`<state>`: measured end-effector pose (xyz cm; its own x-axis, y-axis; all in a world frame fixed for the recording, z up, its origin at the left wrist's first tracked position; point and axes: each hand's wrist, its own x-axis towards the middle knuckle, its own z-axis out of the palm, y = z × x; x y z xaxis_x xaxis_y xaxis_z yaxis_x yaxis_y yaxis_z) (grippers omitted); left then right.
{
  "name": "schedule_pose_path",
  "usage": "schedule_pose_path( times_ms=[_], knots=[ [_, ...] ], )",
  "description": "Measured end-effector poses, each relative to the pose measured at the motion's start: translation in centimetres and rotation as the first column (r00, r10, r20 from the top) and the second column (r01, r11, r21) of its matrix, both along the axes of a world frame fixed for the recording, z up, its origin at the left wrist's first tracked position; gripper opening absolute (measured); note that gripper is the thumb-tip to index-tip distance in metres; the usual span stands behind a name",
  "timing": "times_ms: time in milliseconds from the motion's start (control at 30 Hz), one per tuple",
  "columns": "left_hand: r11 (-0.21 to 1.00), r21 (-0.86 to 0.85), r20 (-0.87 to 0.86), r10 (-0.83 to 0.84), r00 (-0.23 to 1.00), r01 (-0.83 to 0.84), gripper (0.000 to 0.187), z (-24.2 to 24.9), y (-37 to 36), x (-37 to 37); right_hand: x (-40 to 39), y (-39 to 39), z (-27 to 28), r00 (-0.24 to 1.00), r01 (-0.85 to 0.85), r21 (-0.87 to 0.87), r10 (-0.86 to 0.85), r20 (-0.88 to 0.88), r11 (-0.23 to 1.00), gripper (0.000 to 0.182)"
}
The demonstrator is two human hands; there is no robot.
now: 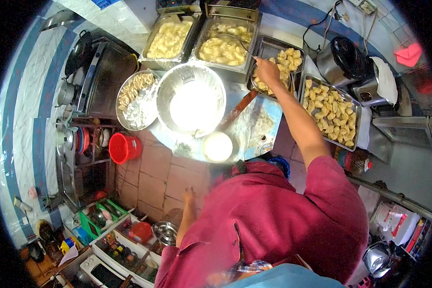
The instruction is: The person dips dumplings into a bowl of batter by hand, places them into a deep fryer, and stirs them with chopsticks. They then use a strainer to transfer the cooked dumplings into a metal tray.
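Note:
My right hand (267, 72) grips the thin handle of a metal skimmer (237, 41), whose head reaches into the right fryer (221, 52), among pale yellow pieces in oil. Below that hand, a metal tray (255, 86) holds golden fried pieces (289, 61). My left hand (189, 196) hangs low over the tiled floor at my side, away from the work surface; its fingers are too small and blurred to read. Left of the skimmer, another fryer (169, 41) is full of pale pieces.
A large steel bowl (163, 103), a plate of raw pieces (137, 91) and a white round container (217, 146) stand on the blue-covered table (254, 132). Right: a tray of browned pieces (333, 113) and a black-lidded cooker (338, 62). Left: a red bucket (124, 148).

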<state>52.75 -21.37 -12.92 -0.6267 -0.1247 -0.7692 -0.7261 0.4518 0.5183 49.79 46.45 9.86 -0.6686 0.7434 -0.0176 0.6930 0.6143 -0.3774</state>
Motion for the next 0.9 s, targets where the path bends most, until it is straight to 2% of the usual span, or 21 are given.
schedule_pose_path(
  times_ms=[33, 133, 200, 300, 400, 433, 533, 567, 633, 733, 833, 900],
  knots=[
    [0.999, -0.019, -0.001, -0.044, 0.999, 0.044, 0.025, 1.0, 0.3, -0.3, 0.6, -0.1, 0.6, 0.999, -0.027, 0.010, 0.026, 0.038, 1.000, 0.053],
    [0.999, -0.012, 0.006, -0.041, 0.999, 0.041, 0.027, 2.0, 0.8, -0.8, 3.2, -0.2, 1.8, 0.984, -0.027, -0.028, 0.022, -0.174, 0.999, 0.055],
    [0.998, -0.012, -0.021, -0.058, 0.998, 0.058, 0.028, 2.2, 1.1, -1.0, 5.1, -1.0, 3.2, 0.985, -0.036, -0.001, 0.035, -0.170, 0.999, 0.056],
    [0.996, -0.047, -0.042, -0.081, 0.996, 0.079, 0.028, -0.9, 0.1, -1.1, 7.1, -2.3, 5.5, 0.980, -0.061, 0.052, 0.070, -0.189, 0.997, 0.051],
    [0.991, -0.050, -0.055, -0.130, 0.990, 0.127, 0.029, -0.9, 0.4, -1.2, 8.1, -4.2, 7.9, 0.993, -0.025, -0.028, 0.022, -0.116, 0.999, 0.051],
    [0.988, -0.041, -0.061, -0.149, 0.987, 0.146, 0.030, -0.5, 0.7, -1.3, 8.7, -4.7, 7.4, 0.973, -0.060, -0.006, 0.057, -0.222, 0.998, 0.051],
    [0.984, -0.089, -0.040, -0.155, 0.987, 0.151, 0.032, -0.1, 1.2, -1.4, 8.4, -6.0, 7.2, 0.979, -0.120, 0.031, 0.123, -0.162, 0.992, 0.053],
    [0.991, -0.053, -0.052, -0.129, 0.990, 0.127, 0.033, 0.0, 1.3, -1.5, 7.7, -6.4, 7.2, 0.993, -0.118, 0.028, 0.118, -0.001, 0.993, 0.056],
    [0.997, 0.023, -0.075, -0.074, 0.994, 0.076, 0.036, 0.9, 2.0, -1.6, 6.7, -6.7, 5.7, 0.993, -0.106, 0.064, 0.109, -0.038, 0.992, 0.055],
    [0.998, 0.001, -0.067, -0.066, 0.996, 0.066, 0.036, 1.7, 2.6, -1.4, 5.0, -6.0, 4.1, 0.996, -0.090, 0.076, 0.091, -0.009, 0.993, 0.052],
    [0.998, 0.038, -0.051, -0.045, 0.998, 0.047, 0.018, 1.7, 2.6, -1.2, 3.1, -4.6, 1.7, 0.996, -0.070, 0.063, 0.073, -0.046, 0.996, 0.047],
    [0.998, 0.061, -0.050, -0.012, 0.999, 0.015, 0.018, 1.4, 2.4, -0.9, 1.9, -3.7, 0.8, 0.997, -0.035, 0.085, 0.042, -0.072, 0.996, 0.044]
  ],
)
